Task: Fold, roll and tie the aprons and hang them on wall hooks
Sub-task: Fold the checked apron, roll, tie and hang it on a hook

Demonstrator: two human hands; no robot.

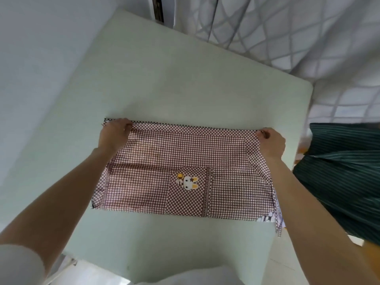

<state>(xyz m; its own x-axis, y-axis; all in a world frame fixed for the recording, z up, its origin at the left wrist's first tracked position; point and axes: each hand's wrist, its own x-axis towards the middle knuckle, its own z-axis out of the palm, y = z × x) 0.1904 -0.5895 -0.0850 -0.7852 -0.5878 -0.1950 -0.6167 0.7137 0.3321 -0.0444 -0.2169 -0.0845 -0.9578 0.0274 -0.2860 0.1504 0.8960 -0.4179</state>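
The pale green rectangular table (pixel 185 83) carried the brown-and-white gingham cloth apron (pixel 164 157), flat across its near half. The left hand (pixel 115 133) and right hand (pixel 271 142) each pinched a far corner. Folding appeared underway; next, align edges evenly.

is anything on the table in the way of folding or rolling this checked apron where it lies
Nothing visible is. The left hand and right hand already pinch the checked apron's far corners, and the pale table around it shows bare. The dark striped cloth lies off its right edge. No wall hooks are in view.
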